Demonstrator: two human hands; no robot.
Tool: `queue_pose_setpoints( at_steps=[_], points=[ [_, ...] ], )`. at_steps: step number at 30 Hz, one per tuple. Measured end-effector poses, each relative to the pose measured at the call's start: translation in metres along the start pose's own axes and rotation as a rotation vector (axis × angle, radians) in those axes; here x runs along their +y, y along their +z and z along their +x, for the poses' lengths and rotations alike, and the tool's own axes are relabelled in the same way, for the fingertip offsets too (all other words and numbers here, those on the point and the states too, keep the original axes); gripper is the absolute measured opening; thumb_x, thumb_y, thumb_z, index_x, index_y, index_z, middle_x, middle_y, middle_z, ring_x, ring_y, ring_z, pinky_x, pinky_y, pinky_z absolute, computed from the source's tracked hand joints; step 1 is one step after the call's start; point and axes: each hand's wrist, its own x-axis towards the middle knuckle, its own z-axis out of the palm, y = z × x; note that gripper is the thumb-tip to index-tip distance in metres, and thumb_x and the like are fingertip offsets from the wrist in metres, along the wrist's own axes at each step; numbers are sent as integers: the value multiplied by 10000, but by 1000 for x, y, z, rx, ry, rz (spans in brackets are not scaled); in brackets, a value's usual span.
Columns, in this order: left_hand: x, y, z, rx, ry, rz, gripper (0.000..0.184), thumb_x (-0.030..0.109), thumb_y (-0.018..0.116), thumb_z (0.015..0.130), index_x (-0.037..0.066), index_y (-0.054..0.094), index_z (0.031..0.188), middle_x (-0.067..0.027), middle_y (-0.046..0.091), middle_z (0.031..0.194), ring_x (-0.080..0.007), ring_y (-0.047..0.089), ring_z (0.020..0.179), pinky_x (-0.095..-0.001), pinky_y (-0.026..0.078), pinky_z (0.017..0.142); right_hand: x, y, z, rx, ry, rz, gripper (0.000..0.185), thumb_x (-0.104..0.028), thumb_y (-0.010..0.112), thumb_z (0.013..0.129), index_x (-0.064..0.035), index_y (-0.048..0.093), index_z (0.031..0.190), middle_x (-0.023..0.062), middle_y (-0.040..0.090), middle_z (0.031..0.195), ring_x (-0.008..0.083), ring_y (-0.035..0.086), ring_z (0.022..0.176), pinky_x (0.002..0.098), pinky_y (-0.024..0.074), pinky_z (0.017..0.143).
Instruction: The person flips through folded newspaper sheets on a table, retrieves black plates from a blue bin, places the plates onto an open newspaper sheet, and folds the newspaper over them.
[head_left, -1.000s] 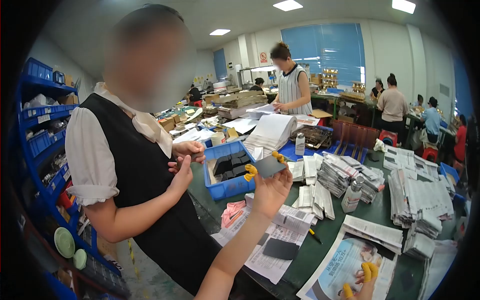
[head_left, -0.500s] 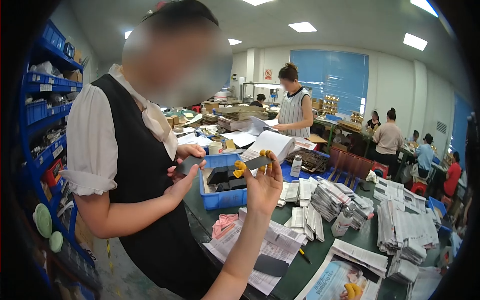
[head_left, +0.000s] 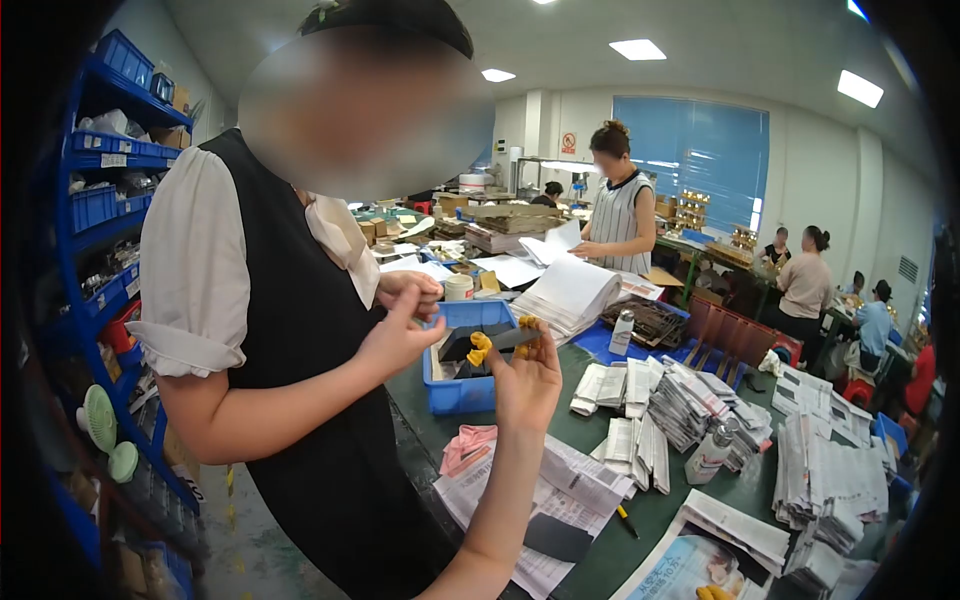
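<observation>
My left hand [head_left: 527, 385] is raised near the middle of the view, palm toward me, with yellow covers on its fingertips. Pinched in it is a thin dark grey plate [head_left: 520, 339]. Behind this hand stands a blue bin [head_left: 458, 400] holding dark pieces. Of my right hand, only what look like yellow-covered fingertips [head_left: 714, 593] show at the bottom edge, over a printed newspaper; the rest is out of frame. A second dark grey plate [head_left: 558, 537] lies on a newspaper sheet [head_left: 520, 570] below my left hand. A co-worker's hands [head_left: 400, 335] are close to the bin's left side.
Folded newspaper pieces [head_left: 690, 400] are heaped on the green table [head_left: 640, 500], with more stacks at the right. A white bottle [head_left: 708, 455], a pink cloth [head_left: 467, 448] and a pen [head_left: 628, 521] lie about. The co-worker stands close on the left; others work farther back.
The view has shifted, moving the scene rightward. The dark plate in the co-worker's hands no longer shows there, and those hands have come together. My left hand keeps its plate, now tilted differently.
</observation>
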Motion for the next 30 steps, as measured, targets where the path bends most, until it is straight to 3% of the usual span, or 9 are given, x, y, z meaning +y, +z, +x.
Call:
queue_pose_setpoints(
  at_steps=[1,4,11,14,17,19,22,25,30],
  points=[
    [1,1,3,2,10,17,529,472,450,915,-26,496,1088,-160,527,1066,-274,527,1023,-385,460,929,-1,2,0,-15,218,452,503,-257,603,839,-1,434,1237,114,490,1247,203,496,1092,306,408,954],
    [4,-2,4,15,42,67,519,466,451,915,-22,498,1085,-156,530,1058,-272,528,1015,-385,457,926,3,8,0,16,228,692,429,-249,624,851,23,462,1142,49,509,1180,137,482,1119,238,360,1027],
    [4,-10,3,8,81,161,496,453,451,915,-12,505,1079,-147,536,1039,-266,531,997,-383,451,921,2,6,0,64,172,632,442,-262,632,846,16,456,1140,46,505,1173,138,485,1100,241,381,1003],
    [0,-12,3,-17,94,206,487,447,452,914,-8,508,1076,-143,539,1031,-264,532,989,-383,449,918,-3,1,2,93,253,808,394,-218,635,834,7,453,1103,44,509,1151,131,487,1076,248,394,975],
    [-3,-15,3,-52,107,243,477,442,452,914,-4,511,1074,-140,542,1023,-262,533,981,-382,446,916,-6,-1,2,98,200,544,256,-207,507,892,-52,495,1096,60,557,1124,190,517,1052,294,426,942],
    [-5,-19,1,-68,117,265,470,438,452,914,-1,512,1072,-137,544,1018,-261,534,976,-382,445,915,-10,-1,1,133,253,736,210,-197,515,878,-73,503,1047,42,559,1080,168,520,1006,288,447,881],
    [-5,-20,1,-88,130,296,461,432,452,914,3,515,1070,-133,547,1010,-258,535,968,-381,442,912,-13,-9,3,85,374,986,228,-211,533,862,-49,473,1010,33,533,1081,146,500,993,270,420,901],
    [-4,-24,-2,-107,145,328,451,426,453,914,7,518,1067,-129,550,1002,-256,537,960,-380,440,910,-13,-13,2,65,457,1229,159,-178,476,878,-80,494,1003,57,545,1071,164,507,998,309,432,845],
    [0,-23,1,-130,170,378,435,417,453,914,14,523,1063,-123,555,988,-253,539,947,-379,436,906,-3,-8,-4,86,341,824,228,-231,481,872,-68,465,1031,60,529,1095,173,490,1032,310,398,898]
  ],
)
